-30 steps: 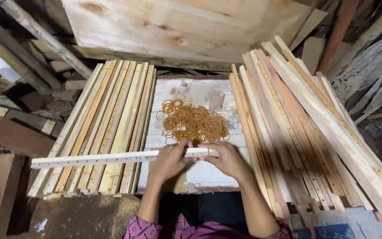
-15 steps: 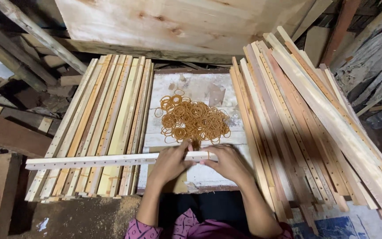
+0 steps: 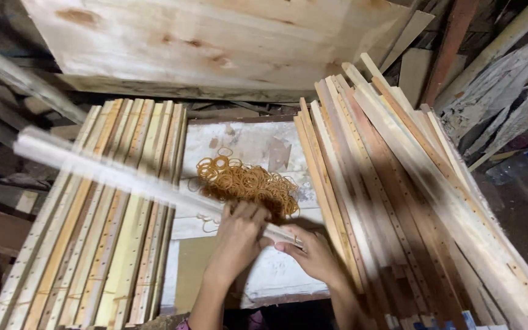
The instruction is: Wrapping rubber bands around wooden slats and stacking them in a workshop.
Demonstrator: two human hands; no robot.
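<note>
A long pale wooden slat (image 3: 111,173), blurred by motion, slants from the upper left down to my hands. My left hand (image 3: 241,234) grips it near its right end from above. My right hand (image 3: 310,249) holds the very end of the same slat, fingers curled around it. Just behind my hands lies a heap of tan rubber bands (image 3: 245,182) on a white worn board (image 3: 258,146).
A stack of perforated wooden slats (image 3: 99,244) lies at the left. A larger pile of slats (image 3: 410,201) fans out at the right. A big plywood sheet (image 3: 215,43) leans at the back. Scrap wood clutters both sides.
The slat lay level across the left stack; its far end has now swung up and away, so it slants. My hands have shifted slightly right with it.
</note>
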